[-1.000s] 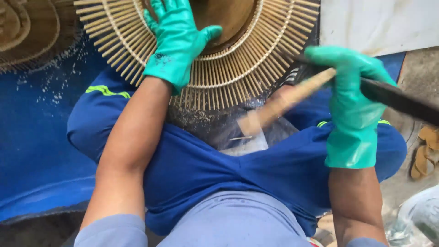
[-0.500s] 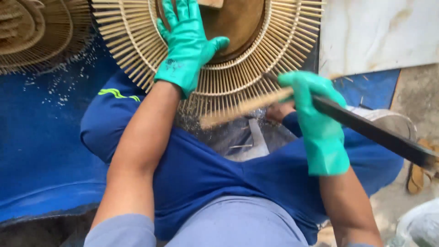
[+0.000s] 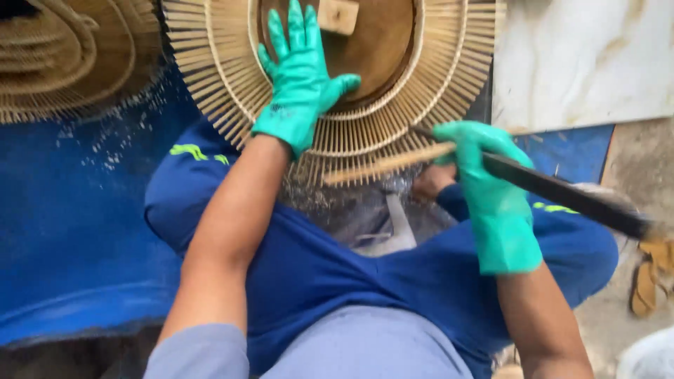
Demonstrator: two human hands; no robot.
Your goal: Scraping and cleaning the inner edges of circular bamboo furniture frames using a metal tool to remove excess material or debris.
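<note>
On ribbed wicker disc, gloved left hand; right hand grips dark blade

Two green rubber gloves show, one on the left hand and one on the right hand. Two round slatted bamboo pieces lie here: one under the hands, one at upper left. One dark-handled brush and one sandal appear.

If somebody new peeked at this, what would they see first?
Probably the bright green gloves. The left hand lies flat on a big round sunburst of thin bamboo sticks at the top, and the right hand grips a long dark blade by its pale wooden handle, laid across the frame's lower edge. Underneath are blue trousers and a blue tarp.
</note>
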